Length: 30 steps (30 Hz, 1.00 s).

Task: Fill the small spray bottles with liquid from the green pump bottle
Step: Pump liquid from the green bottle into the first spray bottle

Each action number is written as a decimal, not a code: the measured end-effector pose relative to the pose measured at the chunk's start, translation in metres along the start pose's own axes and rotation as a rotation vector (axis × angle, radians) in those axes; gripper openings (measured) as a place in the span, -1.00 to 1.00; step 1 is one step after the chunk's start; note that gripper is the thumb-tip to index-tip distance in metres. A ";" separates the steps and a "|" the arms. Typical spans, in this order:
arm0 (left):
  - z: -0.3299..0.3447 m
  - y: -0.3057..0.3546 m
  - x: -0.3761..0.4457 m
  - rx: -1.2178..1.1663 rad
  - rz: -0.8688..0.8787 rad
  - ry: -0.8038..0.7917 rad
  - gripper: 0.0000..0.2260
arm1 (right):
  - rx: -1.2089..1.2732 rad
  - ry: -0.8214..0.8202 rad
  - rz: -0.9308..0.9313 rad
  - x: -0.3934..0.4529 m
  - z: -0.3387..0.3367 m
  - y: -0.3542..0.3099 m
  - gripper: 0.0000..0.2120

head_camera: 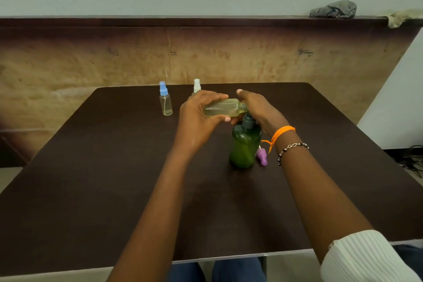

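head view: filling step. left hand (pixel 196 119) grips a small clear plastic spray bottle (pixel 223 107) sideways, neck at the dark green plastic pump bottle (pixel 245 144); right hand (pixel 256 107) presses its pump. next: keep neck under spout.

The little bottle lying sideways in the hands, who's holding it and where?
The left hand grips the small bottle round its body. The right hand is at its open neck, over the green pump bottle.

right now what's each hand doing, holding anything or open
Left hand: grips the small spray bottle, held sideways.
Right hand: rests on the green pump bottle pump head; its grip is hidden.
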<state>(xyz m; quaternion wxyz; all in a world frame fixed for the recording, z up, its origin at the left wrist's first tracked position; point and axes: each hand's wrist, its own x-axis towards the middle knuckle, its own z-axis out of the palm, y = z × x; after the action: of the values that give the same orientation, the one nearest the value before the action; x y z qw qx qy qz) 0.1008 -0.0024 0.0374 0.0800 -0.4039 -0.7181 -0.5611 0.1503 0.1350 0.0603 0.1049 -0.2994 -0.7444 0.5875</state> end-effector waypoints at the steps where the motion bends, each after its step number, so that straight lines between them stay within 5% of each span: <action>1: 0.001 0.000 0.001 0.000 -0.001 0.000 -0.58 | 0.022 0.004 0.000 0.002 0.000 0.001 -0.61; 30: -0.001 0.001 0.000 0.004 -0.005 -0.013 -0.58 | -0.002 -0.034 -0.030 0.000 -0.004 0.001 -0.49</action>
<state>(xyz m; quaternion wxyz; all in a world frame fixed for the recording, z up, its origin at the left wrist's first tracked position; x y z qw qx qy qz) 0.1009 -0.0029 0.0382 0.0748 -0.4055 -0.7206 -0.5574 0.1528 0.1384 0.0606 0.1008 -0.2784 -0.7511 0.5901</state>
